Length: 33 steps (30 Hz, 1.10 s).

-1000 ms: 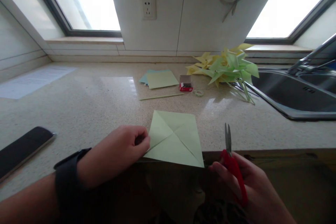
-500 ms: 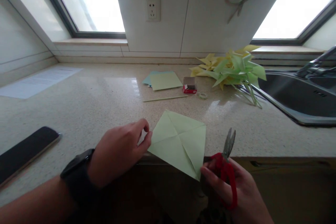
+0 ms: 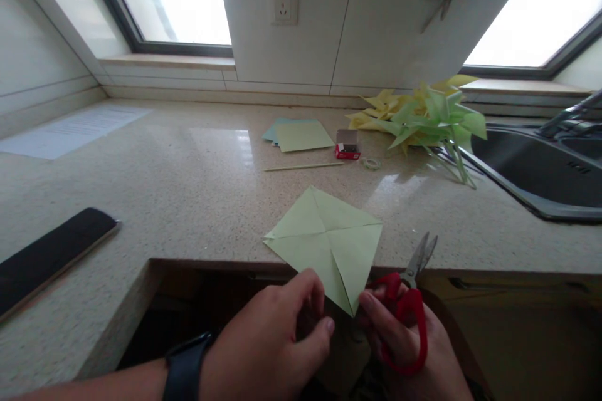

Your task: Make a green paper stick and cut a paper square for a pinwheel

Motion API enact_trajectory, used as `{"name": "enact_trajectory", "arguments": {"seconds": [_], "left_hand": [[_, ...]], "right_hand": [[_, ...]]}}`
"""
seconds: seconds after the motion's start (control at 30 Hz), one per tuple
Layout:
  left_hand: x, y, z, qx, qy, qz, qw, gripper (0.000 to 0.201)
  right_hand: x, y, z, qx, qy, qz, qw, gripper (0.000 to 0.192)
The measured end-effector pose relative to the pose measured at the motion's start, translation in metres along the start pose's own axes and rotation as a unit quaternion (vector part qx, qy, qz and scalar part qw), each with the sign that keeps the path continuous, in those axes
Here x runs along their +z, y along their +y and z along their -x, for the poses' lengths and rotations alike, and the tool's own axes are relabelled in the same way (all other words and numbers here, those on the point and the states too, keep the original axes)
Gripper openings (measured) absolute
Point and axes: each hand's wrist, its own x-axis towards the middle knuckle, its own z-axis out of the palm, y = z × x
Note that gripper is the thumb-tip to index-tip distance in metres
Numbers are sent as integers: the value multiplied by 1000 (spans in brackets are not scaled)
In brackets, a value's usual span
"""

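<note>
A pale green square of paper (image 3: 329, 241), creased along both diagonals, lies at the front edge of the speckled stone counter (image 3: 188, 182), turned like a diamond so that its nearest corner hangs past the edge. The left hand (image 3: 268, 344), a dark watch (image 3: 183, 366) on its wrist, sits just in front of that overhanging corner, below the counter edge; its fingers are loosely curled and partly spread, the thumb tip near the paper's lower left edge, and whether it actually touches the sheet cannot be told. The right hand (image 3: 409, 351) is just right of the same corner, its fingers closed through the red handles of a pair of scissors (image 3: 407, 301), whose short metal blades stand a little apart and point up and away, to the right of the paper. Beyond the paper lie a thin wooden stick (image 3: 303, 166), a small stack of coloured sheets (image 3: 301, 135), a small red box (image 3: 347, 145) and a pile of yellow and green paper pinwheels (image 3: 423, 119). Right of the paper is a steel sink (image 3: 531, 175); far left of it lie a dark phone (image 3: 51, 257) and a printed sheet (image 3: 75, 131).
</note>
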Motion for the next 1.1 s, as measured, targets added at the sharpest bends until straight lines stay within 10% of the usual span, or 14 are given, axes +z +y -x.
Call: {"name": "enact_trajectory", "arguments": {"seconds": [0.2, 0.53, 0.87, 1.1], "left_hand": [[4, -3, -1, 23, 27, 121, 992, 35], [-3, -7, -9, -26, 32, 192, 980, 23], [-8, -7, -8, -53, 20, 250, 967, 22], [-9, -5, -4, -76, 27, 246, 966, 25]], "right_hand": [[6, -4, 7, 31, 5, -36, 999, 40], [10, 0, 7, 28, -26, -25, 999, 41], [-12, -9, 14, -122, 82, 48, 988, 29], [3, -38, 6, -138, -101, 155, 973, 18]]}}
